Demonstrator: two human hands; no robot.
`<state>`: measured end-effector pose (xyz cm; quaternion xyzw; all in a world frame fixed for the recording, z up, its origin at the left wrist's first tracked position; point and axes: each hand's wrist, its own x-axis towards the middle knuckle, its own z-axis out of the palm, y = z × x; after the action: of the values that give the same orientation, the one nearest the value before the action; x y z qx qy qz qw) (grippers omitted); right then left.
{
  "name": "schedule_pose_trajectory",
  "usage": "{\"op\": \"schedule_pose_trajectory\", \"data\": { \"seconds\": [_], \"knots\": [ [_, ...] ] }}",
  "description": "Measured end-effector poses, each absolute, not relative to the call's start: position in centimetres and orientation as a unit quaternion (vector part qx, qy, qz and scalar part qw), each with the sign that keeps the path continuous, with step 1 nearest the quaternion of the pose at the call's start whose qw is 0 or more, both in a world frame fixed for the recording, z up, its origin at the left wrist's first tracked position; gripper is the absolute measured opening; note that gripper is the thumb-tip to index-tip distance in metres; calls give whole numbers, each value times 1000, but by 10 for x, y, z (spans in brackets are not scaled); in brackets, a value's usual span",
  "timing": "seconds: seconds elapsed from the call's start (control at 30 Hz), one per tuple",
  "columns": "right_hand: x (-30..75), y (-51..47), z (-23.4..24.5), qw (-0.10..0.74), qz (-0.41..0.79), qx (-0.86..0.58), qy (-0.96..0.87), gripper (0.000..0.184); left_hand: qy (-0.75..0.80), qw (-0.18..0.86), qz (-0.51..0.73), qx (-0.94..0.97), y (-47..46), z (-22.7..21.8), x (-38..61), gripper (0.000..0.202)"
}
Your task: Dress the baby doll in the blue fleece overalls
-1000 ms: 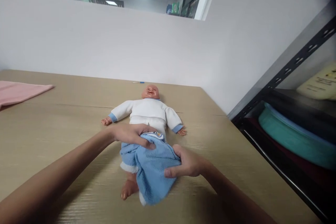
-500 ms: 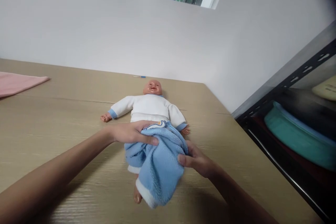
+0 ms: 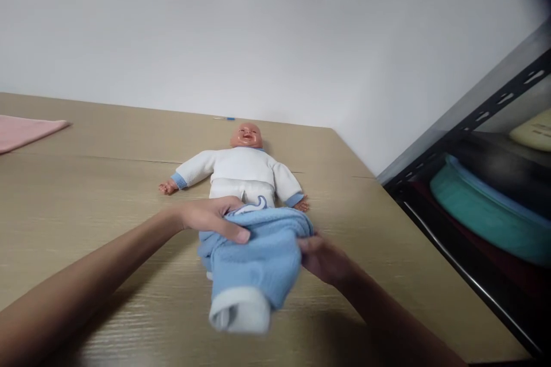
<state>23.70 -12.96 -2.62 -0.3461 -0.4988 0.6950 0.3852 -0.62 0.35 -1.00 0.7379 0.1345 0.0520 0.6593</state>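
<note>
A baby doll in a white top lies on its back on the wooden table, head toward the wall. Light blue trousers with white cuffs cover its legs up to the waist. My left hand grips the waistband on the left side. My right hand grips the trousers on the right side, at the doll's hip. The doll's legs and feet are hidden inside the fabric.
A pink cloth lies at the table's far left. A black metal shelf rack stands close on the right, holding a teal round item. A white wall runs behind the table.
The trousers have been drawn higher up the doll; the bare foot seen earlier is now covered. My right hand shifted up toward the doll's hip. The view dipped slightly.
</note>
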Motion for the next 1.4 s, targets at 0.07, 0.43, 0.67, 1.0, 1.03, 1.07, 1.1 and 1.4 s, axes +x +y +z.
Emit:
{"op": "schedule_pose_trajectory", "data": {
  "seconds": [0.07, 0.43, 0.67, 1.0, 1.03, 1.07, 1.1, 1.4],
  "knots": [
    [235, -125, -32, 450, 699, -340, -439, 41, 114, 703, 2, 702, 11, -18, -12, 54],
    [244, -130, -28, 313, 675, -315, -589, 65, 149, 635, 64, 755, 6, -14, -10, 53],
    [235, -121, -40, 447, 725, -282, -442, 41, 47, 766, 31, 640, 8, -21, -9, 61],
    [235, -114, -28, 463, 526, -415, -580, 38, 70, 723, 66, 684, 10, -29, -10, 56],
    [234, -112, -29, 481, 489, -443, -578, 38, 92, 729, 68, 675, 10, -29, -10, 58],
    [233, -111, -29, 491, 455, -464, -579, 36, 107, 736, 67, 665, 8, -29, -9, 61],
    [232, -112, -28, 496, 426, -481, -584, 34, 112, 739, 68, 661, 6, -27, -7, 64],
    [178, -209, -51, 430, 338, -644, -535, 49, 192, 523, 38, 830, -23, 4, 10, 35]
  ]
}}
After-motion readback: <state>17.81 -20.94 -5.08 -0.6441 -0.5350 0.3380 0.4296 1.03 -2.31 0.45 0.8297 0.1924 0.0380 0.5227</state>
